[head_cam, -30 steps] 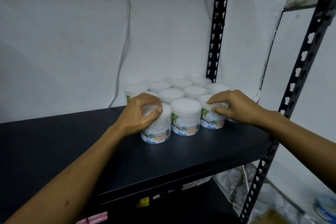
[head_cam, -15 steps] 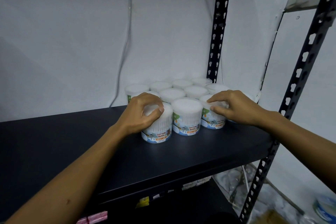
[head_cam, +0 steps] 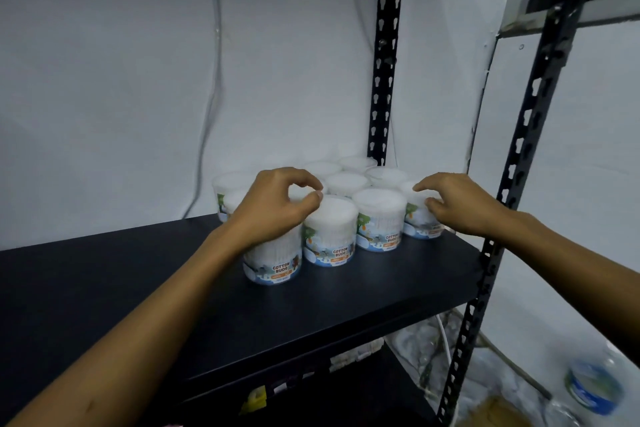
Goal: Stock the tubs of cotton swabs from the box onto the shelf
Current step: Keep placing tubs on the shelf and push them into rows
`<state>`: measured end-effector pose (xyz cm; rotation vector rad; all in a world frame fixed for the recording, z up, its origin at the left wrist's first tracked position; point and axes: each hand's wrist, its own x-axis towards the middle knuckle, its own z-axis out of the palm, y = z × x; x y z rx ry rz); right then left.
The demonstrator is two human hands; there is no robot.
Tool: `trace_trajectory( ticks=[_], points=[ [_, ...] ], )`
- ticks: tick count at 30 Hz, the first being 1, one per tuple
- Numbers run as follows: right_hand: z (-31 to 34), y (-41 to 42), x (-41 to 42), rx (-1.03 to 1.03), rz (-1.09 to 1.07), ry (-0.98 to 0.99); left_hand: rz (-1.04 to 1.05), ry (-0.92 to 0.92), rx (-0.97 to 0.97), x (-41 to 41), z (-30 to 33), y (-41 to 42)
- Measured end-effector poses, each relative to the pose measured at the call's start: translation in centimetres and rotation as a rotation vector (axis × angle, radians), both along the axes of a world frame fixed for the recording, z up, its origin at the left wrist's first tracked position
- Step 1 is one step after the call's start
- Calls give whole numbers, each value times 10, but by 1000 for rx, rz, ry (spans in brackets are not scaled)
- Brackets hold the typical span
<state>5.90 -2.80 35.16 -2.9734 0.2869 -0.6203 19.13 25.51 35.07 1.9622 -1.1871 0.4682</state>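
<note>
Two bare forearms reach in from the lower edge toward a cluster of cotton swab tubs at the right end of a black shelf [head_cam: 138, 288]. Nearest stands a front tub [head_cam: 273, 263], upright, its label reading "COTTON BUDS"; it sits a little ahead and to the left of the others. The left hand [head_cam: 273, 208] rests over its top, fingers curled and loosely bent, thumb and forefinger pinched close together above the lid rather than clamped around it, so the hand is half closed and I cannot tell whether it truly grips. Just beside it to the right stand a second tub [head_cam: 330, 232] and a third tub [head_cam: 381, 218], touching or nearly so. The right hand [head_cam: 460, 204] lies against the rightmost tub [head_cam: 420, 222], fingers spread and slightly bent, tips on its lid and side, open rather than closed around it. Behind this front line, more tubs [head_cam: 346, 182] stand packed in rows back toward the white wall [head_cam: 121, 80]. A black slotted post [head_cam: 386, 45] rises behind them, and another slotted post [head_cam: 512, 166] stands at the shelf's near right corner.
</note>
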Motion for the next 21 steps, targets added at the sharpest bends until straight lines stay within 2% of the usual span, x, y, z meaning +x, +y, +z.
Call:
trace_trajectory(
  ticks=[4, 8, 21],
  points=[
    [-1, -4, 0, -5, -62, 57, 12, -46, 242, -10, 12, -31],
    [-3, -3, -1, 2, -82, 9, 48, -15, 359, -10, 9, -48],
    [-13, -10, 3, 60, -82, -105, 81, -6, 345, -9, 2, -52]
  ],
)
